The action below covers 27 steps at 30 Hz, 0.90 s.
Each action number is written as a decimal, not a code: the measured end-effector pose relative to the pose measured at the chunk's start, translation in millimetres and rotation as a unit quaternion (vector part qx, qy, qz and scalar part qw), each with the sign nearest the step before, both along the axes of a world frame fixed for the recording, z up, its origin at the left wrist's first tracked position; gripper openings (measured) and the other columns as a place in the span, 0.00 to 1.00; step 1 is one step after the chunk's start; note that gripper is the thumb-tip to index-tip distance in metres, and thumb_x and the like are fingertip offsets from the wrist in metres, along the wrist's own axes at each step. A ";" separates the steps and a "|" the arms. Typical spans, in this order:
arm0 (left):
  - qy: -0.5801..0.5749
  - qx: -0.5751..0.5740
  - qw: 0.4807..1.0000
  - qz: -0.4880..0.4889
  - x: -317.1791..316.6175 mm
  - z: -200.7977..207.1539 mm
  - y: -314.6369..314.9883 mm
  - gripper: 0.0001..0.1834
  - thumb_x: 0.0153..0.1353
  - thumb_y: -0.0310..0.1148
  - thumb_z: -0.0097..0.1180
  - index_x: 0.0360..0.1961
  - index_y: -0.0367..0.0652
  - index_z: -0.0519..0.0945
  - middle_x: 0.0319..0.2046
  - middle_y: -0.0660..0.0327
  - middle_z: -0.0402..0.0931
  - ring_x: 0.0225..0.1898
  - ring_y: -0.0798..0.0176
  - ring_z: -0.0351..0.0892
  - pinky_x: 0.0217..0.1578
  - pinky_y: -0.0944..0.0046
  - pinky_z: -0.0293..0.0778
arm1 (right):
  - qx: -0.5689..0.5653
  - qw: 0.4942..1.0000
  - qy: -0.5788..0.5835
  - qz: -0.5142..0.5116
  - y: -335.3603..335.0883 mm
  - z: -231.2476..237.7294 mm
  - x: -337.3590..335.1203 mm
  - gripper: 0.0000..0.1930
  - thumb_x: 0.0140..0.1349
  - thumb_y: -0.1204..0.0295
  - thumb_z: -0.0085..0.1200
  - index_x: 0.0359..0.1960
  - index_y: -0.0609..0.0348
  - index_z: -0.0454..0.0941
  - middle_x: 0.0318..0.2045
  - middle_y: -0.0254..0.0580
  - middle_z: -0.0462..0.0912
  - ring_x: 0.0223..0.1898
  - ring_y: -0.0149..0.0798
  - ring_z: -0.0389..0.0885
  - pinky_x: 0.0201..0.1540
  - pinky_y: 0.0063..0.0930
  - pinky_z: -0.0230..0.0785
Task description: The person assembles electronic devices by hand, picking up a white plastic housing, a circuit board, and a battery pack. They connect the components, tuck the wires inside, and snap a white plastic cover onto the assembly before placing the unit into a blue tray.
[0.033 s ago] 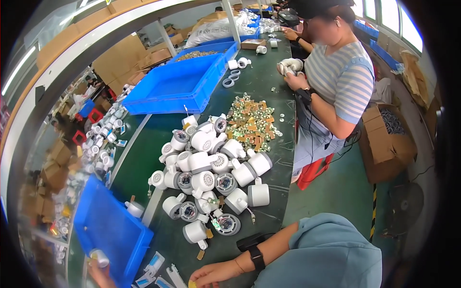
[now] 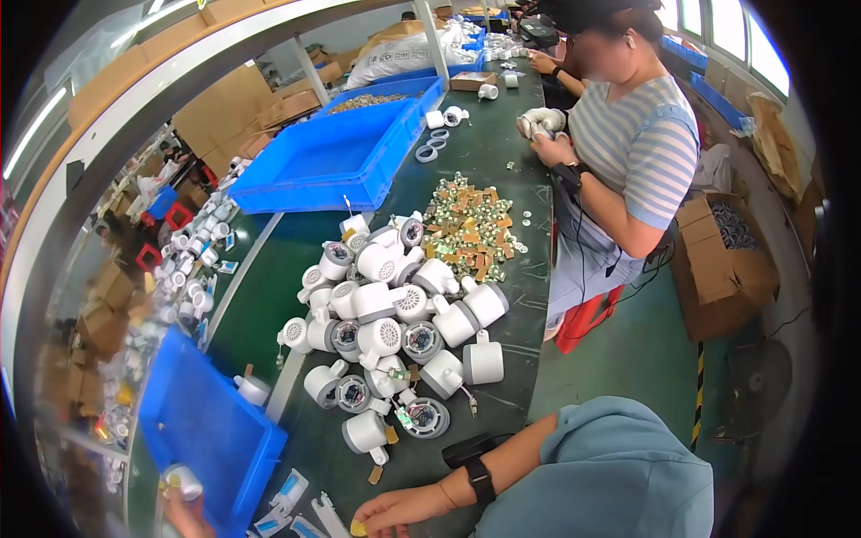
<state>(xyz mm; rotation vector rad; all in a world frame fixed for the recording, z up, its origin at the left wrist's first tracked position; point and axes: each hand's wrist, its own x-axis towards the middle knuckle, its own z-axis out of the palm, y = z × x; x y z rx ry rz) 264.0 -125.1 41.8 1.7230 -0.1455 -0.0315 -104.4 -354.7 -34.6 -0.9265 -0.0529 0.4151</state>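
Note:
At the lower left, my left hand (image 2: 186,516) is closed around a small white cylindrical housing (image 2: 185,481), held over the near blue tray (image 2: 211,421). My right hand (image 2: 399,511) is low on the green workbench, its fingers bent and partly cut off by the lower edge. A yellow bit (image 2: 359,528) shows at its fingertips; whether it is worn or held is unclear. White-and-blue plastic pieces (image 2: 285,498) lie between my hands. Beyond them is a heap of white round housings (image 2: 377,300) with grey rims, some showing circuit boards inside.
Small green and brown circuit boards (image 2: 466,229) are piled behind the heap. A larger blue tray (image 2: 323,152) stands farther back, near grey rings (image 2: 427,154). Across the right side, a co-worker in a striped shirt (image 2: 628,152) handles a white part. An open carton (image 2: 717,269) stands on the floor.

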 end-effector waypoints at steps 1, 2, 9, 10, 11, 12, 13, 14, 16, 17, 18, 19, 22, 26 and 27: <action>-0.029 -0.023 0.999 -0.013 -20.3 12.8 -5.7 0.43 0.41 0.38 0.69 0.59 0.36 0.64 0.44 0.48 0.74 0.43 0.52 0.78 0.35 0.56 0.79 | -0.001 1.000 0.002 -0.013 2.9 -1.5 1.9 0.15 0.66 0.58 0.48 0.39 0.57 0.79 0.30 0.38 0.81 0.28 0.31 0.78 0.29 0.28 0.71; -0.057 -0.046 0.997 -0.025 -43.6 24.6 -11.9 0.45 0.41 0.39 0.70 0.60 0.36 0.64 0.44 0.48 0.74 0.43 0.52 0.78 0.36 0.56 0.79 | -0.001 1.000 0.005 -0.025 6.7 -4.4 2.0 0.14 0.65 0.61 0.48 0.35 0.58 0.79 0.27 0.41 0.81 0.26 0.35 0.78 0.28 0.31 0.71; -0.009 -0.199 0.918 -0.342 -199.6 85.1 -57.7 0.54 0.37 0.36 0.74 0.66 0.36 0.57 0.49 0.43 0.72 0.47 0.50 0.77 0.47 0.55 0.76 | 0.271 0.956 0.012 -0.111 -1.4 -18.1 20.5 0.28 0.70 0.53 0.41 0.65 0.56 0.57 0.60 0.45 0.65 0.56 0.43 0.73 0.54 0.38 0.71; 0.031 -0.205 0.902 -0.378 -210.6 81.5 -67.8 0.56 0.35 0.35 0.75 0.67 0.36 0.56 0.50 0.42 0.71 0.49 0.49 0.76 0.50 0.54 0.74 | 0.295 0.949 -0.002 -0.114 -6.0 -6.2 15.2 0.29 0.70 0.51 0.39 0.65 0.56 0.57 0.61 0.46 0.65 0.58 0.46 0.71 0.57 0.42 0.69; 0.049 -0.202 0.891 -0.403 -218.6 72.2 -82.0 0.58 0.34 0.34 0.76 0.67 0.36 0.56 0.51 0.41 0.71 0.50 0.49 0.76 0.51 0.54 0.73 | 0.304 0.946 -0.018 -0.113 -13.8 8.2 7.7 0.29 0.70 0.50 0.37 0.65 0.56 0.57 0.62 0.46 0.64 0.59 0.47 0.70 0.59 0.44 0.67; 0.060 -0.199 0.883 -0.421 -226.6 65.8 -85.9 0.59 0.32 0.33 0.76 0.67 0.37 0.55 0.52 0.41 0.70 0.51 0.48 0.75 0.53 0.53 0.71 | 0.314 0.943 -0.038 -0.103 -15.1 19.7 2.7 0.30 0.70 0.49 0.35 0.65 0.56 0.58 0.63 0.46 0.64 0.60 0.47 0.69 0.60 0.46 0.66; 0.063 -0.178 0.875 -0.447 -231.1 59.6 -85.4 0.59 0.32 0.31 0.76 0.68 0.38 0.55 0.53 0.42 0.70 0.52 0.49 0.74 0.54 0.53 0.70 | 0.331 0.938 -0.048 -0.090 -10.8 18.4 -1.4 0.30 0.70 0.49 0.34 0.65 0.57 0.58 0.63 0.46 0.64 0.60 0.47 0.69 0.60 0.47 0.66; 0.069 -0.160 0.857 -0.485 -232.8 54.5 -95.7 0.59 0.33 0.30 0.75 0.68 0.40 0.54 0.54 0.43 0.69 0.53 0.49 0.73 0.54 0.54 0.69 | 0.344 0.932 -0.061 -0.090 -16.5 17.5 -6.0 0.30 0.70 0.49 0.34 0.65 0.57 0.58 0.63 0.46 0.63 0.60 0.47 0.69 0.60 0.48 0.65; 0.062 -0.100 0.857 -0.502 -241.9 51.7 -101.1 0.58 0.36 0.26 0.72 0.70 0.46 0.53 0.56 0.46 0.68 0.56 0.51 0.71 0.56 0.54 0.65 | 0.329 0.934 -0.082 -0.113 -19.0 27.5 -14.6 0.24 0.72 0.54 0.34 0.62 0.56 0.61 0.61 0.44 0.66 0.58 0.45 0.72 0.57 0.43 0.69; 0.036 -0.074 0.848 -0.524 -240.4 46.5 -100.1 0.57 0.38 0.25 0.71 0.70 0.48 0.52 0.56 0.48 0.67 0.56 0.52 0.70 0.57 0.54 0.64 | 0.309 0.942 -0.070 -0.106 -21.3 29.0 -16.7 0.25 0.72 0.54 0.34 0.65 0.54 0.57 0.62 0.43 0.66 0.58 0.43 0.71 0.57 0.43 0.69; 0.011 -0.048 0.836 -0.547 -239.3 41.4 -99.5 0.56 0.40 0.23 0.69 0.71 0.50 0.52 0.57 0.49 0.67 0.57 0.52 0.69 0.58 0.55 0.63 | 0.313 0.941 -0.069 -0.105 -22.4 32.2 -19.8 0.25 0.72 0.54 0.34 0.65 0.54 0.57 0.62 0.43 0.66 0.58 0.43 0.71 0.57 0.43 0.69; 0.001 -0.057 0.834 -0.549 -244.1 37.5 -100.3 0.55 0.40 0.21 0.66 0.71 0.50 0.51 0.57 0.50 0.67 0.58 0.52 0.69 0.59 0.54 0.61 | 0.298 0.944 -0.073 -0.123 -23.0 36.7 -23.6 0.28 0.71 0.53 0.35 0.67 0.53 0.53 0.63 0.42 0.64 0.60 0.43 0.70 0.58 0.45 0.68; -0.016 -0.020 0.823 -0.568 -251.1 30.1 -103.2 0.52 0.40 0.18 0.57 0.71 0.48 0.52 0.57 0.52 0.67 0.59 0.53 0.68 0.60 0.55 0.59 | 0.283 0.947 -0.077 -0.134 -27.5 37.6 -29.2 0.30 0.71 0.53 0.36 0.70 0.49 0.47 0.64 0.40 0.61 0.61 0.41 0.68 0.60 0.45 0.67; -0.025 -0.040 0.817 -0.574 -258.3 16.5 -102.3 0.50 0.41 0.18 0.56 0.70 0.47 0.53 0.59 0.52 0.65 0.61 0.52 0.67 0.62 0.55 0.58 | 0.243 0.953 -0.070 -0.165 -27.2 31.4 -33.0 0.29 0.71 0.54 0.35 0.70 0.50 0.48 0.64 0.38 0.62 0.62 0.39 0.67 0.59 0.42 0.67; -0.016 -0.043 0.826 -0.561 -261.3 15.7 -102.4 0.50 0.41 0.18 0.57 0.70 0.46 0.54 0.60 0.52 0.65 0.61 0.52 0.66 0.62 0.55 0.58 | 0.245 0.953 -0.070 -0.162 -28.9 31.5 -35.0 0.29 0.71 0.54 0.35 0.70 0.50 0.50 0.63 0.38 0.63 0.61 0.39 0.68 0.58 0.41 0.67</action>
